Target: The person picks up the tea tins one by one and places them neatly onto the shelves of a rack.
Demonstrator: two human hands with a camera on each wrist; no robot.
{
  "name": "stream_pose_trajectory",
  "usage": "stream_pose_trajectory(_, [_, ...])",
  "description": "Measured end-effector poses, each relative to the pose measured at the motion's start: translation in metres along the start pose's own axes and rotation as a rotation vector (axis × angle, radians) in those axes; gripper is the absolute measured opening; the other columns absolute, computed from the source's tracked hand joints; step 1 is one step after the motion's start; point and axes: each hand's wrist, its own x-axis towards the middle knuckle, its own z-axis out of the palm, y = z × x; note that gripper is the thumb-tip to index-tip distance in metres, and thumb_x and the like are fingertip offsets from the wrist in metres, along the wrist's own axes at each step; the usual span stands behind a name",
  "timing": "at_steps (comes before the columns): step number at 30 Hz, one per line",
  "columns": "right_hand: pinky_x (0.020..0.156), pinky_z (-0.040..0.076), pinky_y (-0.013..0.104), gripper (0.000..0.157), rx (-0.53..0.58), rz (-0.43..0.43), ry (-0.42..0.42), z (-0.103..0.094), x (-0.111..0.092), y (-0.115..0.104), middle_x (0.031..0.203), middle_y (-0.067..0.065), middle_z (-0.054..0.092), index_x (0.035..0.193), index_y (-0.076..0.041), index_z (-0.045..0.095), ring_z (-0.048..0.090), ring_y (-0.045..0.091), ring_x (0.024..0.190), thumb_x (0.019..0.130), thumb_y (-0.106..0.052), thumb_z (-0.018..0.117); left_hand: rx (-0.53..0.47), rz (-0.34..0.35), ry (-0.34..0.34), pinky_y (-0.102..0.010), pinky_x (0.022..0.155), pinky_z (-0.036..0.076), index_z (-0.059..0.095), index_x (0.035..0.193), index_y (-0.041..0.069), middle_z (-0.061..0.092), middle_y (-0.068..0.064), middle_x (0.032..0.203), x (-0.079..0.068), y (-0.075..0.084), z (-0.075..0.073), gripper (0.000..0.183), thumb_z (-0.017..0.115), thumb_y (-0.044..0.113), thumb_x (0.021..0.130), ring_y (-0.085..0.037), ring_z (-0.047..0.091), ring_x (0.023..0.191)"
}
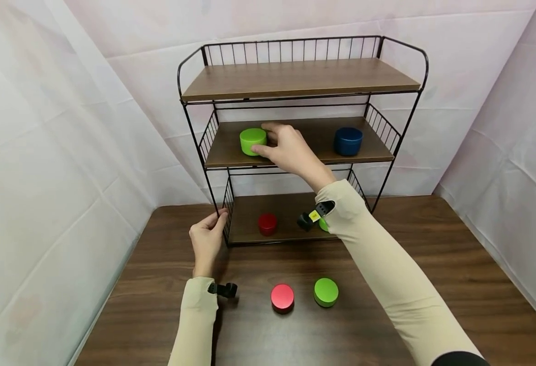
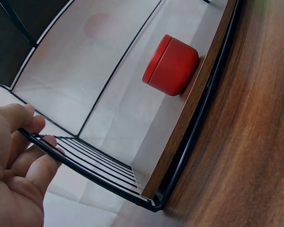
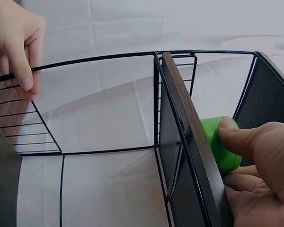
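My left hand (image 1: pixel 206 241) grips the black wire side post of a three-tier rack (image 1: pixel 195 127), low on its left; the left wrist view shows thumb and fingers around the wire. On the middle shelf, my right hand (image 1: pixel 291 150) holds a round green tin (image 1: pixel 251 141) from its right side, thumb at the front and a finger toward the back. That tin stands upright near the shelf's left end. In the right wrist view the thumb lies against the green tin (image 3: pixel 222 146), with the other fingers partly hidden beside the shelf edge.
A blue tin (image 1: pixel 348 141) stands at the middle shelf's right. The bottom shelf bears a red tin (image 1: pixel 267 223) and a green tin (image 1: pixel 324 225), partly behind my right sleeve. On the table (image 1: pixel 158 305) are another red tin (image 1: pixel 282 298) and green tin (image 1: pixel 326 292).
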Motion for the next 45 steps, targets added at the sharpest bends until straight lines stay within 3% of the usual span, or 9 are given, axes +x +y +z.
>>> stream_pose_trajectory(8, [0.096,0.05,0.029,0.061,-0.001,-0.001,0.002,0.0,-0.002,0.0,0.134,0.01,0.06,0.14,-0.005,0.048,0.059,0.015,0.121,0.09,-0.033,0.069,0.009,0.011,0.007,-0.008,0.065,0.048,0.08,0.093,0.014,0.076,-0.009,0.087,0.004,-0.026,0.001,0.012,0.075,0.021,0.085,0.003,0.068,0.078])
stream_pose_trajectory(21, [0.098,0.049,0.033,0.07,-0.007,0.013,0.006,-0.001,-0.005,0.0,0.136,0.01,0.058,0.144,-0.007,0.042,0.057,0.017,0.123,0.088,-0.037,0.07,0.018,0.001,-0.013,-0.011,0.066,0.05,0.079,0.097,0.014,0.076,-0.004,0.088,0.001,-0.029,-0.001,0.019,0.074,0.029,0.087,0.003,0.069,0.081])
stream_pose_trajectory(29, [0.101,0.047,0.032,0.074,0.053,0.011,0.047,-0.001,-0.022,-0.003,0.145,0.01,0.048,0.149,-0.013,0.034,0.053,0.021,0.128,0.088,-0.035,0.07,0.012,0.021,-0.009,-0.009,0.066,0.049,0.079,0.097,0.012,0.076,-0.006,0.089,0.004,-0.029,-0.001,0.017,0.074,0.025,0.087,0.001,0.069,0.081])
stream_pose_trajectory(37, [0.101,0.046,0.026,0.061,0.133,-0.127,0.173,-0.001,-0.046,0.004,0.143,0.009,0.051,0.143,-0.012,0.043,0.05,0.018,0.131,0.09,-0.026,0.069,0.002,0.021,-0.03,-0.01,0.067,0.05,0.079,0.097,0.011,0.076,-0.004,0.089,0.006,-0.026,-0.001,0.015,0.074,0.02,0.087,0.0,0.07,0.083])
stream_pose_trajectory(42, [0.1,0.047,0.027,0.054,0.184,-0.191,0.231,0.0,-0.065,0.009,0.14,0.003,0.054,0.14,-0.015,0.047,0.052,0.012,0.128,0.091,-0.026,0.067,-0.007,0.024,-0.022,-0.008,0.067,0.049,0.079,0.097,0.011,0.076,-0.006,0.09,0.004,-0.026,-0.001,0.015,0.074,0.021,0.087,-0.01,0.072,0.084])
stream_pose_trajectory(45, [0.098,0.049,0.03,0.05,0.214,-0.237,0.267,0.0,-0.078,0.014,0.137,0.006,0.056,0.139,-0.013,0.048,0.054,0.015,0.126,0.093,-0.021,0.066,-0.004,0.02,-0.019,-0.008,0.067,0.048,0.079,0.098,0.011,0.076,-0.008,0.091,0.003,-0.027,-0.001,0.015,0.074,0.02,0.087,-0.013,0.072,0.085])
